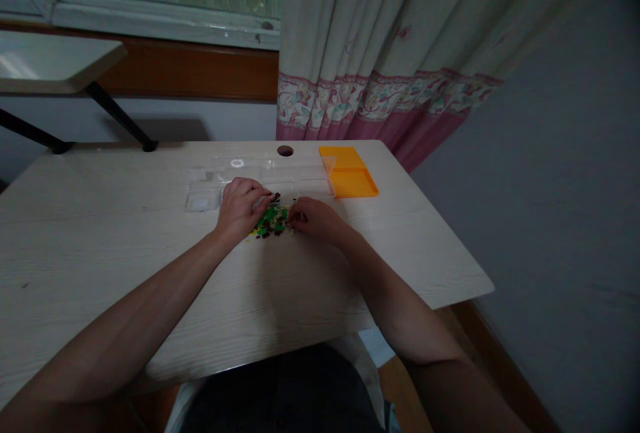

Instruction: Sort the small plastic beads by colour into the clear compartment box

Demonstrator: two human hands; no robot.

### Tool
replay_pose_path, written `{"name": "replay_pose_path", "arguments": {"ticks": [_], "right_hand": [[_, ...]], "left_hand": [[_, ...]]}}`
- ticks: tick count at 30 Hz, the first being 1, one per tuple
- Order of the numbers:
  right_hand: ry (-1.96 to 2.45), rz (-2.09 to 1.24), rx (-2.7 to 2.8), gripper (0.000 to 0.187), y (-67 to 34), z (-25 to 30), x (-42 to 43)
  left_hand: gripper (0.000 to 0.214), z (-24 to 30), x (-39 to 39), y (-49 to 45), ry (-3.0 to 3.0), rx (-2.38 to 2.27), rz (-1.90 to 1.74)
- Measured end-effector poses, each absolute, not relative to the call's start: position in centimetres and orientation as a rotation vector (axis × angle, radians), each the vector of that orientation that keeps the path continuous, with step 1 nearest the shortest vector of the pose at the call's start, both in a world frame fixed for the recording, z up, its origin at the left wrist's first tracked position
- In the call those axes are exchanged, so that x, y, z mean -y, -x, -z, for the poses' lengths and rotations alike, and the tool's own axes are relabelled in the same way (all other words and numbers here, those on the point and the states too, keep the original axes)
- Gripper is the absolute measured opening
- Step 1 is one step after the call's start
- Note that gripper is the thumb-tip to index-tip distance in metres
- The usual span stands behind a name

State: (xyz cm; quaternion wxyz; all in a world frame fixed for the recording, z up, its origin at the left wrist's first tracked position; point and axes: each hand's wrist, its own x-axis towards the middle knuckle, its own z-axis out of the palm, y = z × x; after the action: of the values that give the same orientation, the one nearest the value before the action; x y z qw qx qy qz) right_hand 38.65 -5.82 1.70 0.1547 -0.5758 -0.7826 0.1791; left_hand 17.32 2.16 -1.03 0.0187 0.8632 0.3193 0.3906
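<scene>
A pile of small building pieces (273,220), green, dark brown, yellow and pale, lies on the table between my two hands. My left hand (240,208) is closed at the pile's left side, thumb and fingers pinched by a small dark brown piece (277,196). On the pile's right edge, my right hand (319,218) is closed too, its fingertips together and turned inward. Whatever it pinches is too small or hidden to make out. Behind both hands lies a clear plastic tray (260,170) with compartments, partly covered by my left hand.
An orange tray (347,172) lies at the right end of the clear one. Near the table's back edge is a round hole (285,151). A raised shelf (55,63) on black legs stands at the back left. A curtain (360,53) hangs behind the table (150,240).
</scene>
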Motion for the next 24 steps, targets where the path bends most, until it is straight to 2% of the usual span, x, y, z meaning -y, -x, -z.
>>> {"name": "replay_pose_path", "arguments": {"ticks": [10, 19, 24], "right_hand": [[1.513, -0.574, 2.032, 0.006, -38.49, -1.97, 5.72], [1.536, -0.550, 1.924, 0.020, -38.41, -2.08, 5.67], [1.563, -0.518, 1.921, 0.016, -38.38, -2.13, 5.58]], "left_hand": [[0.013, 1.44, -2.40, -17.23, -2.662, -1.073, -1.206], [0.018, 1.50, -2.53, -17.13, -2.674, -1.123, -1.200], [0.020, 1.58, -2.68, -17.12, -2.673, -1.094, -1.234]]}}
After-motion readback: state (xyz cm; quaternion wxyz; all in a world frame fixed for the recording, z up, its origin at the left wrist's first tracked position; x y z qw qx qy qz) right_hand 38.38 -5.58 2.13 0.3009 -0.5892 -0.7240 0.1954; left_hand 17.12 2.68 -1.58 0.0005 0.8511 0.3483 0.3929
